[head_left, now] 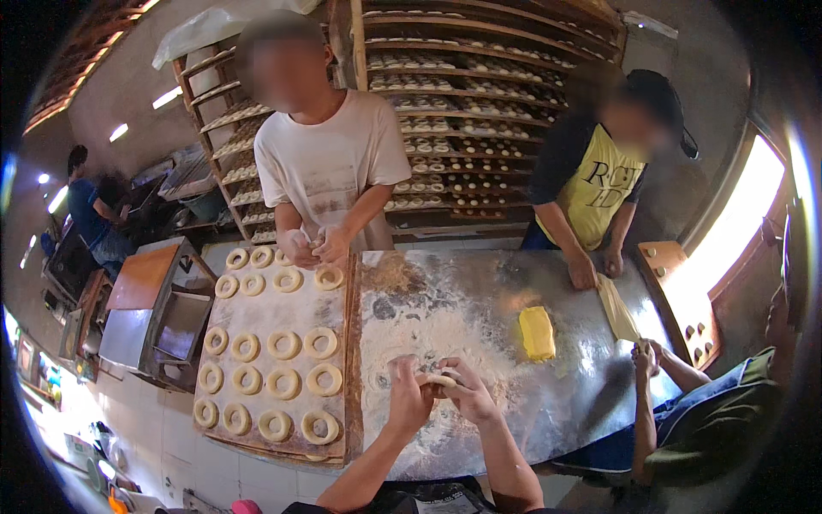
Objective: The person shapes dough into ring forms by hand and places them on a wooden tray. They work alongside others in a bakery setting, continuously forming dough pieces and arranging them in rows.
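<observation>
Above the floured part of the metal table, my left hand (410, 399) and my right hand (470, 392) meet, with a small piece of pale dough (443, 380) between their fingers. Fingers of both hands are closed around it, so its full shape is partly hidden. White flour (419, 330) coats the tabletop beneath and beyond my hands. To my left, rings of dough (283, 383) lie in rows on a floured wooden board (265, 317). A yellow block (537, 332), whose kind I cannot make out, rests to the right of the flour.
Across the table, a person in a pale shirt (330, 163) works with hands over the board. At right, two people hold a long strip of dough (616, 310) between them over the metal table (591, 390). Tall wooden racks (462, 92) of shaped dough stand behind.
</observation>
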`<state>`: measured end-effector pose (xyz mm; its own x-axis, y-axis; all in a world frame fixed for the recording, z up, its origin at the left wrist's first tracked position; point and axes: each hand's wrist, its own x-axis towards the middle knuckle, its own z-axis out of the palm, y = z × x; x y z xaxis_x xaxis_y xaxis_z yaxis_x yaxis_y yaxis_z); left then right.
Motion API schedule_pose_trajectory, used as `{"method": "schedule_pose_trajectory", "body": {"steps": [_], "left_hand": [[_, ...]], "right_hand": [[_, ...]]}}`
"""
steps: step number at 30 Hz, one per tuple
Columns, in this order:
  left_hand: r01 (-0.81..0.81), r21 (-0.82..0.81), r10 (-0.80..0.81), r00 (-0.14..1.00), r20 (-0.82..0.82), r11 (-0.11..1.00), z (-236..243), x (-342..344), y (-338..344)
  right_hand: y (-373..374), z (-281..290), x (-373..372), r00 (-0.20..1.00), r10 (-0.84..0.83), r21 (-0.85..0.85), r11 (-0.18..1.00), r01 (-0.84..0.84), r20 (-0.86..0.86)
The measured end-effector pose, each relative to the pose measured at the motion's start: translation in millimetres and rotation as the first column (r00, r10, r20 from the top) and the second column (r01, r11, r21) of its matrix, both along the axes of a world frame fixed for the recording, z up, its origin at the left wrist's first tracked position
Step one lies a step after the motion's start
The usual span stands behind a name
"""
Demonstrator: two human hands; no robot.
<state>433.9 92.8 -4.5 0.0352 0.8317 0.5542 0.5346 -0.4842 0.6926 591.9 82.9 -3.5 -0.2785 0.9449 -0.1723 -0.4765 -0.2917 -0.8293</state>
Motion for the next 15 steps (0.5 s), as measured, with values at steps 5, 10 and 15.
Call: {"method": "schedule_pose_trajectory", "body": {"steps": [5, 10, 15], "left_hand": [[0.487, -0.229, -0.150, 0.621, 0.769, 0.843, -0.8, -13.5, -8.2], [0.217, -0.431, 0.041, 0.857, 0.514, 0.876, 6.8, -49.3, 4.2], [0.051, -0.257, -0.041, 0.998, 0.045, 0.965, 4.1, -97.4, 11.0]], "right_hand": [[2.6, 11.4, -14.3, 0.979, -0.137, 0.062, 0.987, 0.148, -0.151], [11.1, 22.7, -59.0, 0.991, -0.084, 0.097, 0.993, 0.074, 0.104], [24.4, 12.7, -120.1, 0.994, -0.014, 0.205, 0.979, -0.008, 0.107]]}}
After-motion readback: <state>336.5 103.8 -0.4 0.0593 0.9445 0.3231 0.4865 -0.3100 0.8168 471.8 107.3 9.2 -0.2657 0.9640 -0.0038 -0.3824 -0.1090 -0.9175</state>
